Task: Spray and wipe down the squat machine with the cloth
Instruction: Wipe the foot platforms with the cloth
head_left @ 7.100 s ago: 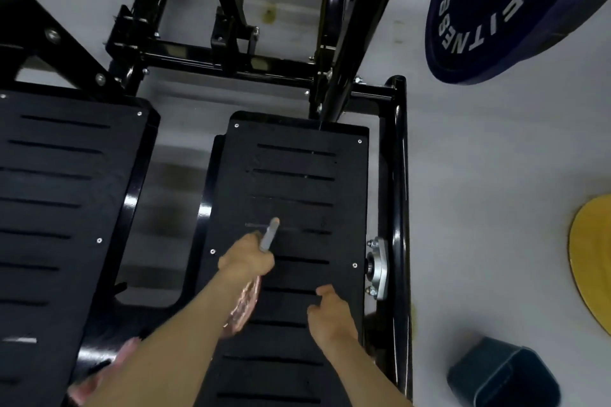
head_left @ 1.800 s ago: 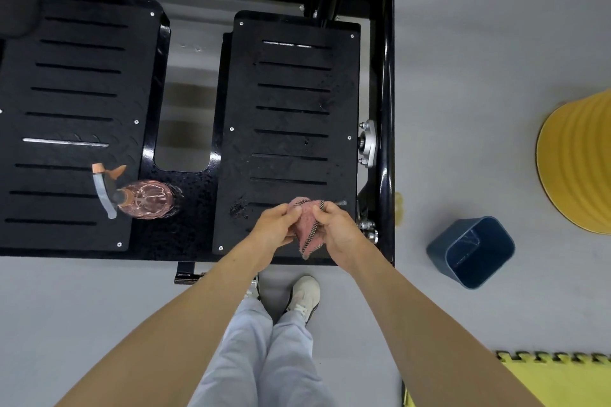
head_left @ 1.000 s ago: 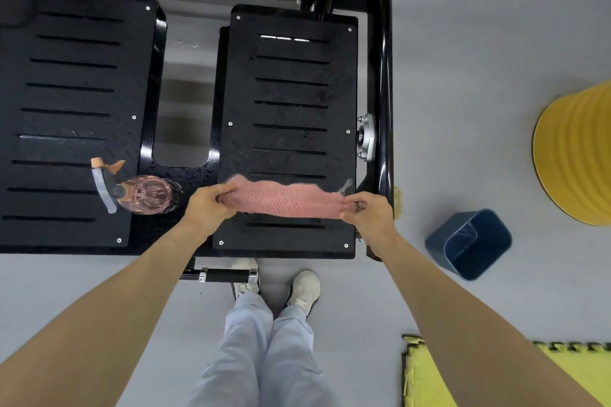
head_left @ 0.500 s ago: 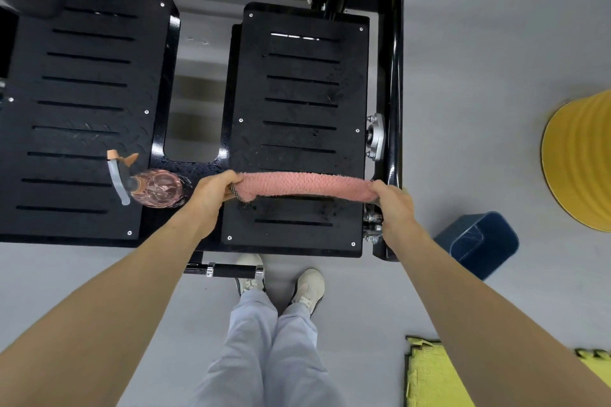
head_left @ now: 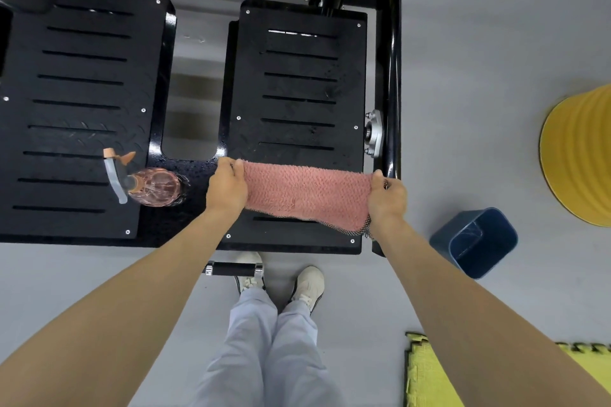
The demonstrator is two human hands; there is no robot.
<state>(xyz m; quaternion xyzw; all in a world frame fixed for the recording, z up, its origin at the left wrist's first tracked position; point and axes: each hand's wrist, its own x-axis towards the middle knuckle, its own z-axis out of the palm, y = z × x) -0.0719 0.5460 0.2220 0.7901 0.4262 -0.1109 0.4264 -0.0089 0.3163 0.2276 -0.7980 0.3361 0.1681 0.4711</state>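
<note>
A pink cloth [head_left: 305,196] is stretched flat between both hands over the near part of the squat machine's right black footplate [head_left: 299,89]. My left hand [head_left: 226,187] grips its left end and my right hand [head_left: 386,198] grips its right end. The pink spray bottle [head_left: 150,187] stands on the machine's base between the two footplates, to the left of my left hand, with its grey trigger pointing left. The left footplate [head_left: 79,116] lies further left.
A dark blue bin [head_left: 476,241] sits on the grey floor to the right of the machine. A yellow ribbed cone [head_left: 582,155] is at the far right and a yellow foam mat [head_left: 429,373] at bottom right. My feet stand just before the machine, beside a short handle [head_left: 233,269].
The cloth went from bunched between my hands to pulled out wide. Since half a second ago it has spread from a narrow roll into a broader flat band.
</note>
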